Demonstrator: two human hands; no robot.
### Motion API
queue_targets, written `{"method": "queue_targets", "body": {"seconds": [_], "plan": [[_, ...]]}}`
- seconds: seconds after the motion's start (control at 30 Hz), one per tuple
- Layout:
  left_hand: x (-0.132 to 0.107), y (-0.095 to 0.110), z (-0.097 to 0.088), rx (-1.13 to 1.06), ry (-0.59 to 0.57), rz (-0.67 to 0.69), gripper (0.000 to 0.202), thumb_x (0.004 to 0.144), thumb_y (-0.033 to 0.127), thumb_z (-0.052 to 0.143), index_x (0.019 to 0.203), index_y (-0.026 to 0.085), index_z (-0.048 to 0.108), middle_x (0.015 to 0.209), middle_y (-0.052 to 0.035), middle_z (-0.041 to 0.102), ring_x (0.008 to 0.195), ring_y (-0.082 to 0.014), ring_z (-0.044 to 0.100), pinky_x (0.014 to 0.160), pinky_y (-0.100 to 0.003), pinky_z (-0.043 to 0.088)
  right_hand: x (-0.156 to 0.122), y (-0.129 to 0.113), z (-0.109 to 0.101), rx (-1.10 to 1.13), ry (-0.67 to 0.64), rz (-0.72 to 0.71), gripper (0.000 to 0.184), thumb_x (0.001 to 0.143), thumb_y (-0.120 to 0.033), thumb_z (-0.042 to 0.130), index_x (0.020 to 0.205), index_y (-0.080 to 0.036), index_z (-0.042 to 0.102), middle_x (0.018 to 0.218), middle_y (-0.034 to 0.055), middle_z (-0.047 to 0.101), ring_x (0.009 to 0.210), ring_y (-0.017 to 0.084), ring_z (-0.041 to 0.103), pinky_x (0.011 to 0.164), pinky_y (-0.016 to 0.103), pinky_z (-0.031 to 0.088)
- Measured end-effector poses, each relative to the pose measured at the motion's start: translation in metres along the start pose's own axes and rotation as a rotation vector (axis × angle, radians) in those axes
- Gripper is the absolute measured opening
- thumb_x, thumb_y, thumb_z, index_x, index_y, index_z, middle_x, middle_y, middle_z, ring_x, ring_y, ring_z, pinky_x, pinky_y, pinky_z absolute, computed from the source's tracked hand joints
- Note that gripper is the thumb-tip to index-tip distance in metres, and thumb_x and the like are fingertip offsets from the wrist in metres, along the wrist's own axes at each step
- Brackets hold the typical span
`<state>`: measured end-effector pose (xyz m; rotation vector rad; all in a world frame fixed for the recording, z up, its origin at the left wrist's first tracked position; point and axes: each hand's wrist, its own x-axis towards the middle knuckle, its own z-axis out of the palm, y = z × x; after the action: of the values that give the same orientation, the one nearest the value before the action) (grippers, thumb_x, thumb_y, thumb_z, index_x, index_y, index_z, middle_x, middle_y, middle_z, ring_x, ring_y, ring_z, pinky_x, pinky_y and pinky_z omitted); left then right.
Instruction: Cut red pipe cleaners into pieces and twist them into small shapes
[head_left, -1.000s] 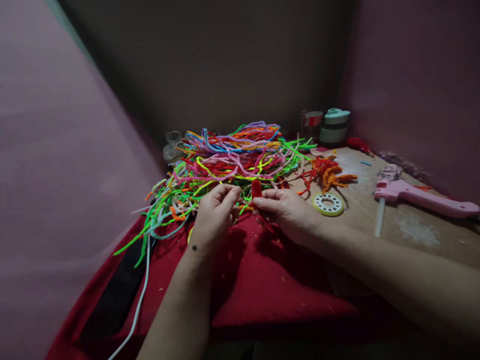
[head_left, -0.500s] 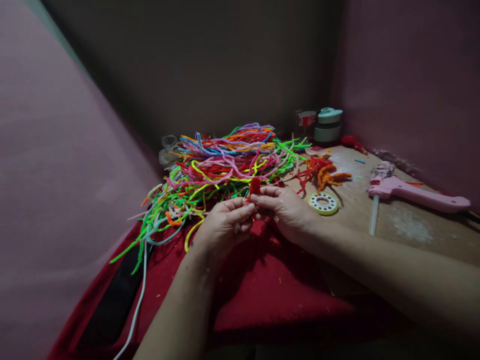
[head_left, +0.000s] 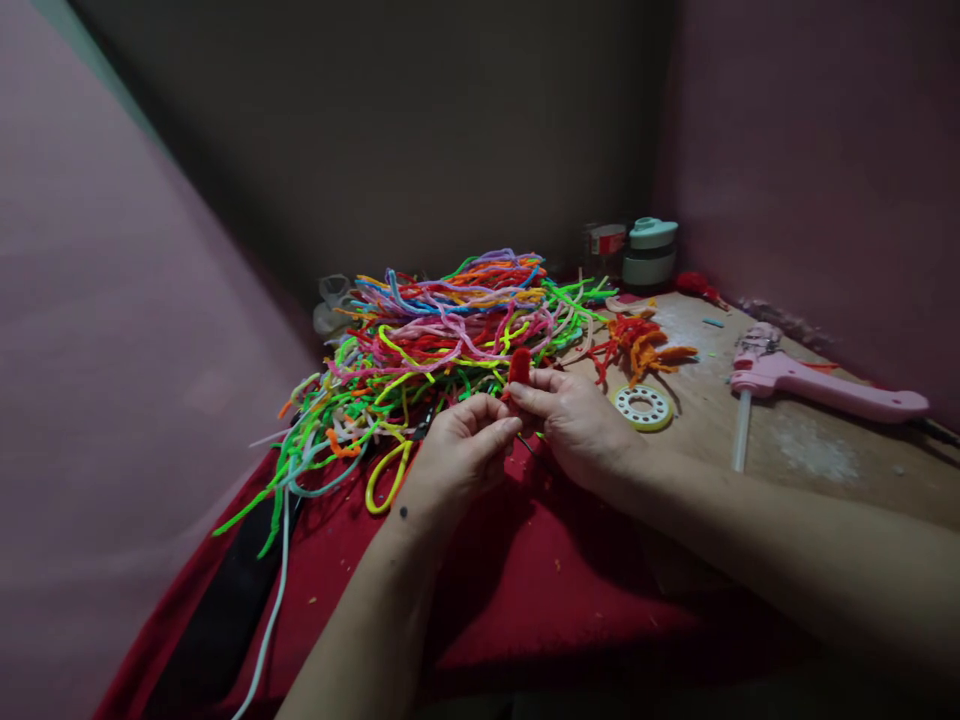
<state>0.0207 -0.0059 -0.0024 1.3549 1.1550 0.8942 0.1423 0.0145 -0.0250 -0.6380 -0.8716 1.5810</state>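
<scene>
Between my two hands is a red fuzzy pipe cleaner piece (head_left: 520, 366), its rounded end sticking up above the fingers. My right hand (head_left: 574, 415) pinches it between thumb and forefinger. My left hand (head_left: 474, 435) is closed at its lower part, thumb and forefinger pressed together; the fingers hide most of what they grip. A thin dark strand shows just below the right fingers. Right behind the hands lies a large tangled heap of many-coloured pipe cleaners (head_left: 450, 325), with a yellow loop (head_left: 386, 480) beside my left wrist.
On the brown board at right lie a tape roll (head_left: 643, 408), orange and red pipe cleaner pieces (head_left: 649, 345) and a pink glue gun (head_left: 832, 385). A teal-lidded container (head_left: 651, 250) stands behind. A white cable (head_left: 276, 610) crosses the red cloth (head_left: 525, 600) at left.
The red piece now stands more upright and shows more of its fuzzy side. My left fingers have shifted slightly lower on it. The whole view has moved a little.
</scene>
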Motion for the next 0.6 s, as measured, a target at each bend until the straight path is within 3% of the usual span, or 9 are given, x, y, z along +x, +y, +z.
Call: {"method": "queue_targets", "body": {"seconds": [0.13,0.23,0.33,0.43,0.6], "plan": [[0.0,0.0,0.006,0.106,0.054,0.078,0.016,0.074,0.026,0.06,0.069,0.017,0.047,0.05,0.0084,0.044,0.038,-0.0037,0.037,0.039,-0.018,0.029,0.004,0.002,-0.002,0.07,0.007,0.003,0.015,0.063,-0.023,0.068,0.068,-0.013,0.058,0.059,-0.0016,0.056,0.054,0.008,0.047,0.055,0.023,0.035],[0.003,0.001,0.0,0.156,0.015,0.095,0.016,0.073,0.028,0.062,0.076,0.016,0.052,0.058,0.0059,0.05,0.043,-0.0048,0.042,0.042,-0.018,0.033,0.005,0.001,-0.004,0.05,0.007,0.01,0.016,0.063,-0.023,0.069,0.069,-0.013,0.058,0.058,-0.0018,0.055,0.052,0.007,0.045,0.052,0.024,0.032],[0.006,0.0,-0.009,0.176,0.101,0.167,0.022,0.073,0.032,0.064,0.084,0.015,0.057,0.063,0.0036,0.055,0.049,-0.0054,0.045,0.047,-0.018,0.036,0.005,-0.002,-0.004,0.02,0.003,0.03,0.016,0.062,-0.023,0.069,0.067,-0.012,0.058,0.054,-0.003,0.051,0.048,0.006,0.04,0.049,0.023,0.028],[0.008,-0.002,-0.013,0.152,0.182,0.206,0.022,0.072,0.033,0.065,0.081,0.015,0.058,0.061,0.0032,0.055,0.048,-0.0058,0.045,0.045,-0.018,0.035,0.003,-0.002,-0.003,-0.004,-0.034,0.057,0.014,0.063,-0.022,0.067,0.064,-0.012,0.057,0.053,-0.0027,0.05,0.047,0.006,0.04,0.047,0.024,0.027],[0.006,-0.003,-0.011,0.157,0.213,0.228,0.019,0.074,0.032,0.064,0.074,0.014,0.059,0.055,0.0043,0.051,0.045,-0.0047,0.04,0.043,-0.017,0.031,0.0,-0.004,-0.001,-0.026,-0.058,0.064,0.007,0.064,-0.016,0.063,0.065,-0.014,0.056,0.058,-0.0015,0.052,0.05,0.008,0.044,0.05,0.024,0.032]]}}
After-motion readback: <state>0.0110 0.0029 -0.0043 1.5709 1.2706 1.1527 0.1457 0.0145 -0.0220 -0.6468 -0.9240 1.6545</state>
